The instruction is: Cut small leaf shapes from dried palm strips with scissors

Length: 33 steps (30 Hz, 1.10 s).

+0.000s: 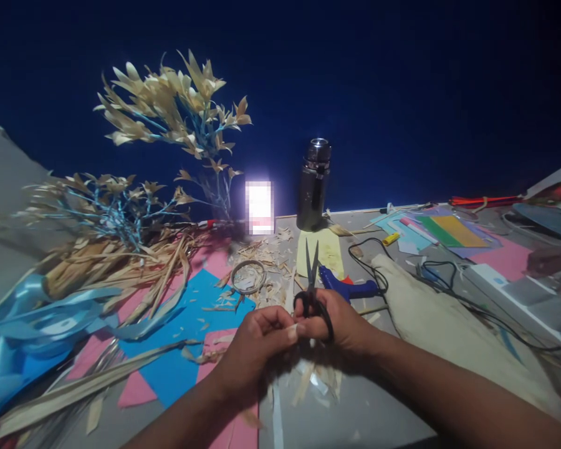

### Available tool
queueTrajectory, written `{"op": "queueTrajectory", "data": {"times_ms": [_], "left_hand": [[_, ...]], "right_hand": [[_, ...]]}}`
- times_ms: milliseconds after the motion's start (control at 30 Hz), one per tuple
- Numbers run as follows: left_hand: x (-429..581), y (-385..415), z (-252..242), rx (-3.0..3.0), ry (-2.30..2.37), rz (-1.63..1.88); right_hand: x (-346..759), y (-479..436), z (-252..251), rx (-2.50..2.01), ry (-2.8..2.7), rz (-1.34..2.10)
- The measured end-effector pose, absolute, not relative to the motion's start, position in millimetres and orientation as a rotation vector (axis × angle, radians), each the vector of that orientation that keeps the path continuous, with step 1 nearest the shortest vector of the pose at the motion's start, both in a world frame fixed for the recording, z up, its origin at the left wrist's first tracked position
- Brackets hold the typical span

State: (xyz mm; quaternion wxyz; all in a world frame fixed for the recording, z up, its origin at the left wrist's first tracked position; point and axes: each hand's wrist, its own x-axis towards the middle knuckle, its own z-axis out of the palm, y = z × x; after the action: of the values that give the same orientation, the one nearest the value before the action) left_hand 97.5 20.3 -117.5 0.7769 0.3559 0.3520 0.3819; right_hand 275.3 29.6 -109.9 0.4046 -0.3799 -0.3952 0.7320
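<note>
Black-handled scissors (311,272) point up and away, blades slightly parted, with my right hand (339,321) closed around their handle. My left hand (268,337) meets it, thumb and fingers pinched together at the right fingertips. Whatever sits in that pinch is too small to make out. Just beyond the scissors lies a blue glue gun (350,287) with a black cord, on a pale yellow sheet (303,255). Left of it rests a round ring (249,276) among dry husk scraps (266,249). More scraps lie below my hands.
Dried-husk flowers on blue stems (187,112) stand at the back left, above husk strips (154,268) and light blue ribbon (51,305). A dark flask (314,187) stands beside a glaring light (260,207). A beige cloth (449,337), a power strip (514,299) and coloured papers (449,231) occupy the right.
</note>
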Motion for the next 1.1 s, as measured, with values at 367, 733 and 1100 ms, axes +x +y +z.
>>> {"op": "queueTrajectory", "data": {"times_ms": [367,733,1100], "left_hand": [[95.8,20.5,-114.1,0.722,0.677,0.836],[96.2,19.1,-113.9,0.71,0.569,0.822],[95.4,21.2,-112.5,0.667,0.578,0.811]], "right_hand": [[279.7,34.1,-109.8,-0.835,-0.965,1.86],[280.1,36.6,-108.2,-0.639,-0.887,2.014],[276.6,32.1,-111.6,-0.82,-0.872,1.891]]}}
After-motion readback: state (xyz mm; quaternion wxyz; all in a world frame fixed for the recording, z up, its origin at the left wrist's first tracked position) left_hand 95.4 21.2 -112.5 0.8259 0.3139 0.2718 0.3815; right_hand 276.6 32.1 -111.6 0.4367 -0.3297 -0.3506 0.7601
